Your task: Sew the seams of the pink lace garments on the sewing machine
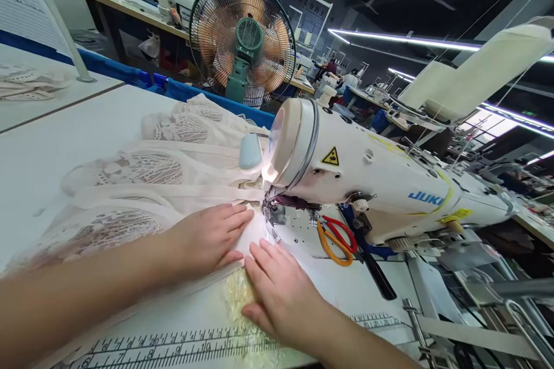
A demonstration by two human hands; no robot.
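White lace fabric (160, 167) spreads over the table to the left of a white sewing machine (367, 167), and one edge of it runs up to the presser foot (269, 207). My left hand (208, 236) lies flat on the fabric just left of the needle area, fingers stretched toward the foot. Just in front of the foot, my right hand (285, 288) rests palm down, its fingertips on the white cloth close to my left thumb. Both hands are open. Which fabric layers lie beneath the fingers is hidden.
Scissors (337, 242) with red and orange handles lie right of the needle, beside a black handle (381, 277). A printed ruler strip (194, 343) runs along the table's front edge, crossed by yellowish tape (238, 291). Behind the table stands a fan (249, 34).
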